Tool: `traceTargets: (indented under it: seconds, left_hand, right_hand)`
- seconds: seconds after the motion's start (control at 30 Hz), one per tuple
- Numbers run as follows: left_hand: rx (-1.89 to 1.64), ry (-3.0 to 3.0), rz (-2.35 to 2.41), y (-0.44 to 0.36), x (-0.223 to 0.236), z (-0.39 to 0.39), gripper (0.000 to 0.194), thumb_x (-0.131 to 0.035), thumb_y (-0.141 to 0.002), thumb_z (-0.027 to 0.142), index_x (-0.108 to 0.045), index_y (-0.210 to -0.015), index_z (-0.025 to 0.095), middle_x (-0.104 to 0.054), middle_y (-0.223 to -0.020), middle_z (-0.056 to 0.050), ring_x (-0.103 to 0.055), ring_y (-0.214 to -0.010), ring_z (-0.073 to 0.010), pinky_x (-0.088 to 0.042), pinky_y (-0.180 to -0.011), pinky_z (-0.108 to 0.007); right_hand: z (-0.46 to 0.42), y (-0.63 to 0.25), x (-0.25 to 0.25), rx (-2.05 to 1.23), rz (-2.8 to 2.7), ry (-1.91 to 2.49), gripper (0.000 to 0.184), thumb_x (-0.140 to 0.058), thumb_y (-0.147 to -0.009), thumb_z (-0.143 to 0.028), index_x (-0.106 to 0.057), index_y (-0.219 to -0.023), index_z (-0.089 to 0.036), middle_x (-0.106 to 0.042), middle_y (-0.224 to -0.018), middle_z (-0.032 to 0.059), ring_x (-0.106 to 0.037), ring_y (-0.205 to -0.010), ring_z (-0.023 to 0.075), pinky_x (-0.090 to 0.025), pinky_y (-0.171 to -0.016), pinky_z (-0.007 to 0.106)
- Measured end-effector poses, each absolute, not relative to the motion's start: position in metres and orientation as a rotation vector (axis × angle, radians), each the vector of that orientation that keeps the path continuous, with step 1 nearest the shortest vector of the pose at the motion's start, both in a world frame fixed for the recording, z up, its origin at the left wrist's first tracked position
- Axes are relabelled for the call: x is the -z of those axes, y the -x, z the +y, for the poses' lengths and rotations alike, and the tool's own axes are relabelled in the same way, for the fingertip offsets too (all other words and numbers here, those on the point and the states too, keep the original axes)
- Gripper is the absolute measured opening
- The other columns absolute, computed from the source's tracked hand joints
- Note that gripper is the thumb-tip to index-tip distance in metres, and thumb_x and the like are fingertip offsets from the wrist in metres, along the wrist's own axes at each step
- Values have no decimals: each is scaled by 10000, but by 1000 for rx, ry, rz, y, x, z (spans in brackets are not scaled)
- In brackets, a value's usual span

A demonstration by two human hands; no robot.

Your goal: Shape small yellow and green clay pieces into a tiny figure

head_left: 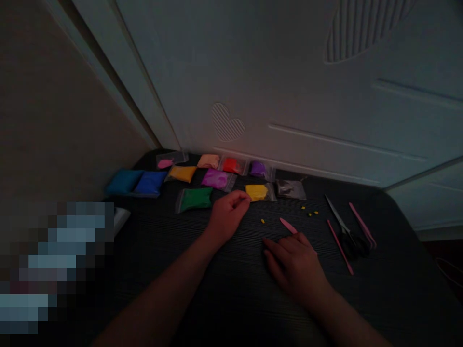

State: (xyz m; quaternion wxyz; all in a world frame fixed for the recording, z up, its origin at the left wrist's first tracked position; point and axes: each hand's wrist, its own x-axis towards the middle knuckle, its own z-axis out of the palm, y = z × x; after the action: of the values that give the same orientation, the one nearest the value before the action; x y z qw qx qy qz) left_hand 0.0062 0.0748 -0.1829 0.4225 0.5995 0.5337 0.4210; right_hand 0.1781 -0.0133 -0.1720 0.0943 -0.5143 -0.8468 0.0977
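My left hand (pixel 229 216) is closed in a pinch at the near left corner of a yellow clay packet (pixel 256 193). Whatever its fingertips hold, if anything, is too small to make out. My right hand (pixel 294 262) reaches low over the dark table, thumb and forefinger apart and pointing left. A pink modelling knife (pixel 288 225) shows beyond its knuckles; the hand hides the rest, and I cannot tell if it is touched. One small yellow clay piece (pixel 263 221) lies between my hands. Several more yellow bits (pixel 309 214) are scattered farther right.
Black-handled scissors (pixel 345 231) lie at the right between a thin pink tool (pixel 340 247) and another pink tool (pixel 361 224). Packets line the back, among them green (pixel 197 198), blue (pixel 150 182), purple (pixel 258 168) and dark grey (pixel 290 189). A white panel (pixel 253 86) rises behind the table (pixel 231 294).
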Motion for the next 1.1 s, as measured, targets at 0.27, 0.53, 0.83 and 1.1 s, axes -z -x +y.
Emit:
traceTargets:
  seconds: [0.27, 0.53, 0.83, 1.1]
  left_hand:
    - [-1030, -1537, 1373, -6, 181, 74, 177, -465, -771, 309, -579, -774, 174, -553, -644, 24, -492, -589, -114, -358, -545, -211]
    - [-1020, -1533, 1374, -6, 180, 75, 166, -472, -770, 300, -582, -779, 175, -543, -627, 29, -478, -573, -109, -349, -528, -208]
    - [-1053, -1525, 1359, -7, 180, 74, 162, -472, -768, 300, -580, -769, 180, -564, -664, 28, -494, -600, -111, -359, -550, -209]
    - [-1058, -1534, 1341, -7, 180, 73, 176, -465, -768, 310, -575, -769, 173, -573, -684, 18, -517, -634, -123, -377, -577, -216]
  right_hand:
    - [-14, -176, 174, -310, -2519, 1479, 281, -410, -832, -270, -520, -1088, -228, -590, -732, 7, -493, -694, 152, -282, -736, 352]
    - [-14, -176, 172, -338, -2545, 1444, 293, -408, -832, -277, -505, -1105, -243, -594, -750, 6, -493, -698, 155, -285, -728, 349]
    - [-15, -178, 169, -328, -2571, 1415, 291, -425, -821, -274, -521, -1093, -238, -596, -740, 11, -487, -696, 158, -288, -723, 341]
    - [-13, -179, 168, -272, -2527, 1498, 288, -428, -821, -266, -540, -1082, -217, -605, -733, 20, -504, -698, 155, -280, -761, 348]
